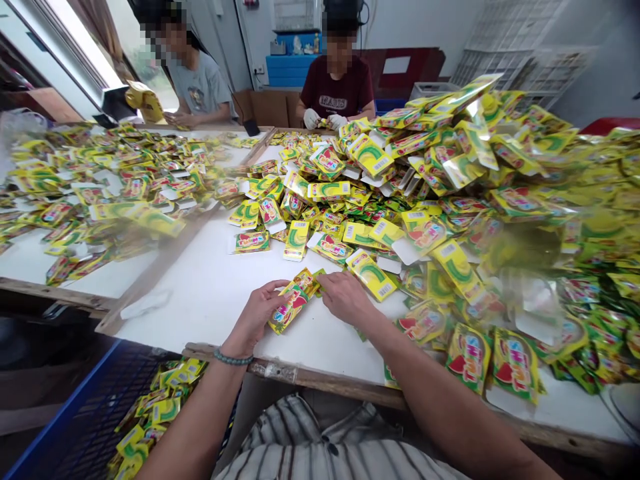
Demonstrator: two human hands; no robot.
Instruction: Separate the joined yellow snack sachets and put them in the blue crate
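Observation:
My left hand (267, 309) is closed around a small yellow and green carton (293, 303) with a watermelon picture, tilted up over the white tabletop. At the carton's upper right end, the fingers of my right hand (346, 293) pinch a small green packet (319, 283), which meets the carton's end. How far the packet sits inside the carton is hidden by my fingers. Just beyond my hands lie more of the same cartons (329, 248), some with white flaps standing out.
A tall heap of cartons (425, 153) rises at the back right, with green packets (600, 313) at the far right. Another heap (125, 167) covers the left table. A blue crate (75, 420) with cartons stands below left. Two people (337, 87) (200, 87) work across the table.

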